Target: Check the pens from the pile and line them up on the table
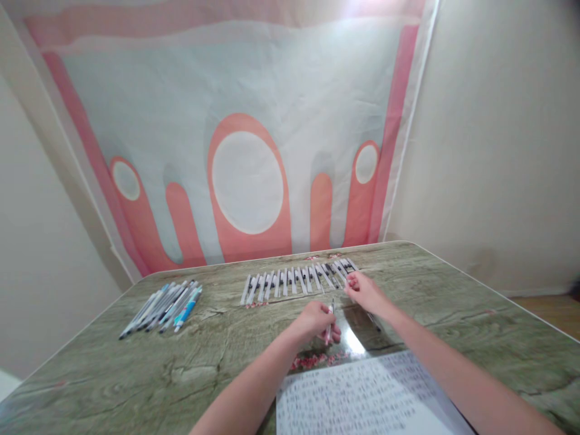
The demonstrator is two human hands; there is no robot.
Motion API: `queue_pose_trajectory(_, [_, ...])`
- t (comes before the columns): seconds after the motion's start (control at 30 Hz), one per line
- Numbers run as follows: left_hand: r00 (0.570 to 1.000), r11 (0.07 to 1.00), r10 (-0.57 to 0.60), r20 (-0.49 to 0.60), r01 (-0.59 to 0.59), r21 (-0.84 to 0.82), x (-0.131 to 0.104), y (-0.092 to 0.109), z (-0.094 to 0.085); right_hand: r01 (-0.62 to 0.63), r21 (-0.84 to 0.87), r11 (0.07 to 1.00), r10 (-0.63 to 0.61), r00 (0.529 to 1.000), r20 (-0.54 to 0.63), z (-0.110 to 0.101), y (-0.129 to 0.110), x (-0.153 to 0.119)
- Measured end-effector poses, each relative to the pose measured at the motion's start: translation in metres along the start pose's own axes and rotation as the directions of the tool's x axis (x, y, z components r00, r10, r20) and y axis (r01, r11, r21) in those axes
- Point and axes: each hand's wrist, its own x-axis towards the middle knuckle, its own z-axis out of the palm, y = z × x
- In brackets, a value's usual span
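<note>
My left hand (321,322) is closed around a slim pen (331,314), its dark tip pointing up and away. Ahead of it, my right hand (362,291) is pinched at the right end of a row of slim whitish sticks with black parts (283,283), which look like pens or pen parts. Something small and pale may be between those fingertips, too blurred to name. Beneath my right wrist lies a dark-tipped pen (375,323) on the table, partly covered by the arm.
On the left of the wood-patterned table (181,368) lies a pile of pens (158,307), a blue-and-white pen (186,311) among them. A sheet covered in handwriting (353,396) lies at the front, partly under my right forearm. Behind the table hangs a patterned cloth (299,90).
</note>
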Motion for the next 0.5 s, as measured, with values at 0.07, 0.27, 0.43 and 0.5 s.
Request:
queue_pose_trajectory(0.07, [1.000, 0.999, -0.027, 0.013, 0.027, 0.039, 0.009, 0.004, 0.006, 0.053, -0.191, 0.980, -0.047, 0.998, 0.032, 0.002, 0.001, -0.003])
queue_pose_trajectory(0.27, [0.997, 0.978, -0.056, -0.044, 0.064, 0.198, 0.042, 0.013, 0.021, 0.063, -0.489, 0.870, -0.023, 0.996, 0.087, 0.006, -0.001, -0.011])
queue_pose_trajectory(0.43, [0.999, 0.988, -0.032, -0.033, 0.037, 0.152, 0.058, 0.009, 0.029, 0.063, -0.562, 0.825, 0.008, 0.992, 0.123, 0.003, -0.005, -0.012])
queue_pose_trajectory(0.5, [1.000, 0.993, -0.023, -0.006, 0.023, 0.117, 0.058, 0.008, 0.030, 0.071, -0.576, 0.814, -0.002, 0.993, 0.119, 0.002, -0.007, -0.012])
